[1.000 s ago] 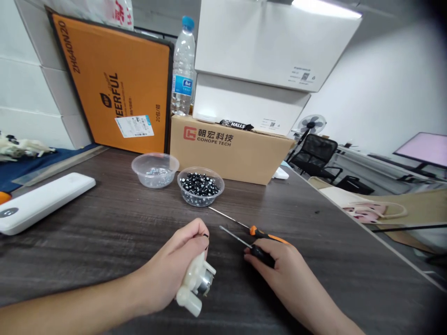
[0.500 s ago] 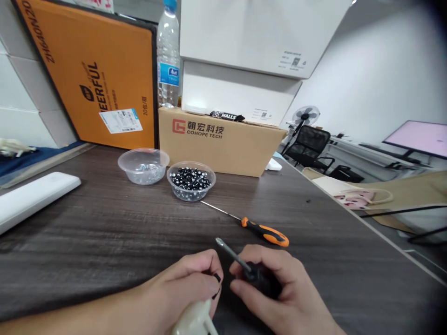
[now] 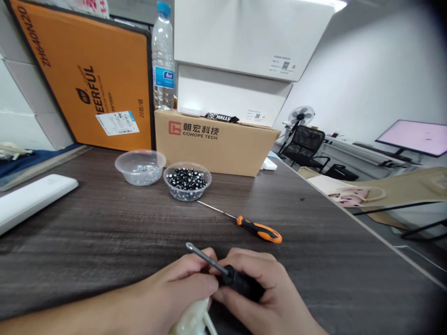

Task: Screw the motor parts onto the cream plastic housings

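1. A dark wood-grain desk (image 3: pixel 104 223) fills the lower view, with a cardboard box (image 3: pixel 213 149) at its far side.
2. Two clear plastic bowls stand before the box: one (image 3: pixel 140 167) holds small metal bits, the other (image 3: pixel 186 184) dark metal pieces.
3. An orange-handled screwdriver (image 3: pixel 259 230) lies on the desk, near the second bowl.
4. The right hand (image 3: pixel 258 288) grips a black-handled screwdriver (image 3: pixel 237 280). It looks light and stiff, best held by the thick handle, not the thin steel shaft.
5. The closed left hand (image 3: pixel 174 284) seems to clasp a white plastic housing (image 3: pixel 192 321), mostly hidden below it, probably light and hard.
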Demonstrator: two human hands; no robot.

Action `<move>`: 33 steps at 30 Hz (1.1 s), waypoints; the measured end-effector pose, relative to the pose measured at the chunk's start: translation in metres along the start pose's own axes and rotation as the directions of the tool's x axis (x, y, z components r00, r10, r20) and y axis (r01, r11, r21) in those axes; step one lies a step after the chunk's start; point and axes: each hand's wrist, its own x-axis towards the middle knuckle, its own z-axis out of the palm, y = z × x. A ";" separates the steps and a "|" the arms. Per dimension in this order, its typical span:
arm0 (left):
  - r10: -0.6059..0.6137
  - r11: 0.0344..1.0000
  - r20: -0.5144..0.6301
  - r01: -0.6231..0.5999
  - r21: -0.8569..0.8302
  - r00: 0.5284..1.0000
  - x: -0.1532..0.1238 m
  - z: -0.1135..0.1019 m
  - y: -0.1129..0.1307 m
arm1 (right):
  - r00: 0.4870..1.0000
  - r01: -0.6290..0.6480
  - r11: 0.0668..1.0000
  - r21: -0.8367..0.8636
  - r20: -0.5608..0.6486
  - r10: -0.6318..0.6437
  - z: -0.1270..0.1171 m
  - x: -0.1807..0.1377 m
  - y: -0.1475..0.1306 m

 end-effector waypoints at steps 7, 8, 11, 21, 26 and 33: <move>-0.029 1.000 0.049 0.029 0.009 0.998 0.000 0.002 0.002 | 0.987 0.005 1.000 -0.003 -0.163 -0.006 0.008 -0.007 0.011; -0.026 1.000 0.057 0.025 0.017 0.998 0.000 0.002 0.003 | 0.983 -0.022 1.000 -0.009 -0.180 0.020 0.007 -0.007 0.012; -0.039 0.996 0.085 0.032 0.081 0.996 0.000 -0.002 0.007 | 0.985 -0.107 0.994 -0.037 -0.138 0.101 0.000 -0.006 0.011; -0.116 0.957 0.136 0.074 0.281 0.984 0.000 -0.010 0.012 | 0.977 -0.196 0.980 0.021 -0.079 0.197 -0.008 -0.008 0.022; -0.125 0.965 0.132 0.090 0.246 0.983 -0.003 -0.009 0.012 | 0.964 -0.259 0.966 0.014 -0.068 0.259 -0.007 -0.004 0.020; -0.086 0.982 0.136 0.060 0.181 0.987 0.000 -0.011 0.005 | 0.949 -0.305 0.950 0.069 -0.060 0.309 0.001 -0.005 0.028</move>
